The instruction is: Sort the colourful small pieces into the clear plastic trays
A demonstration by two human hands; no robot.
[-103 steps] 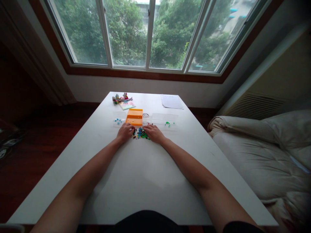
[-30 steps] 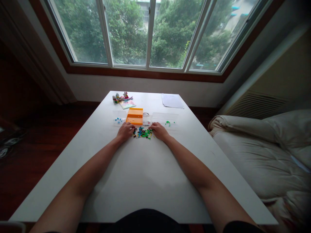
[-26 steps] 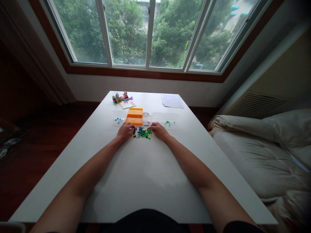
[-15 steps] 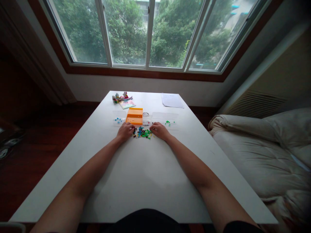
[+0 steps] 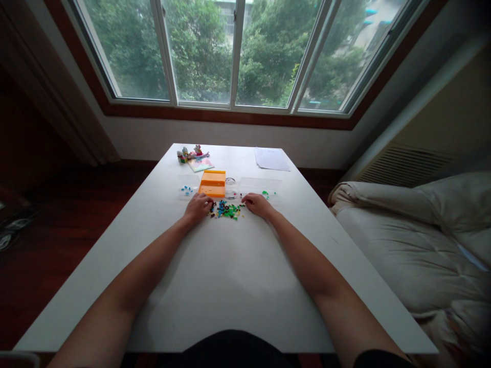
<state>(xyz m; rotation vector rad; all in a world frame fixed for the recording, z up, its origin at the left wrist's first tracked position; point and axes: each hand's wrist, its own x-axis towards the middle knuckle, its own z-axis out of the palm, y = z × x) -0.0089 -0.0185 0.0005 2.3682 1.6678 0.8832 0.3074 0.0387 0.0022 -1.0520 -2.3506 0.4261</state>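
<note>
A small pile of tiny coloured bricks, mostly green, blue and dark, lies on the white table. My left hand rests at the pile's left edge with its fingers curled down. What they hold, if anything, is too small to make out. My right hand is just right of the pile, fingers bent together, beside a clear tray holding a few green pieces. Any piece in that hand is hidden.
An orange tray stands behind the pile. A clear tray with blue pieces is to its left. A small toy build, a pastel booklet and a paper sheet lie at the far edge. A padded couch is on the right.
My right hand has drawn off the pile and shifted right, toward the tray with green pieces. My left hand has stayed at the pile's left edge.
</note>
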